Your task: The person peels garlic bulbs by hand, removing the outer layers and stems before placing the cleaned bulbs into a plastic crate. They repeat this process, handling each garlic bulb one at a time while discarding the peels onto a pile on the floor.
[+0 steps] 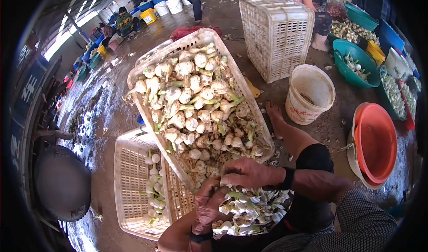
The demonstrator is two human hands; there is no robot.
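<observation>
My left hand (208,204) and my right hand (249,172) meet at the near edge of a crate, both with curled fingers. What they hold between them is hidden by the fingers. Just beyond them a big off-white plastic crate (263,129) is tilted and heaped with dirty garlic bulbs (191,98) on short green stems. Below my hands, in front of my lap, lies a pile of white peeled garlic skins (252,209). A second crate (127,180) stands at the left, partly under the first, holding several cleaner garlic bulbs (156,187).
A white bucket (312,91) and an upright crate (276,36) stand ahead right. Orange basins (376,143) are at the right, with a green basin (356,47) of garlic behind. A round dark stool (62,183) is at the left. Other people sit and stand farther back on the wet floor.
</observation>
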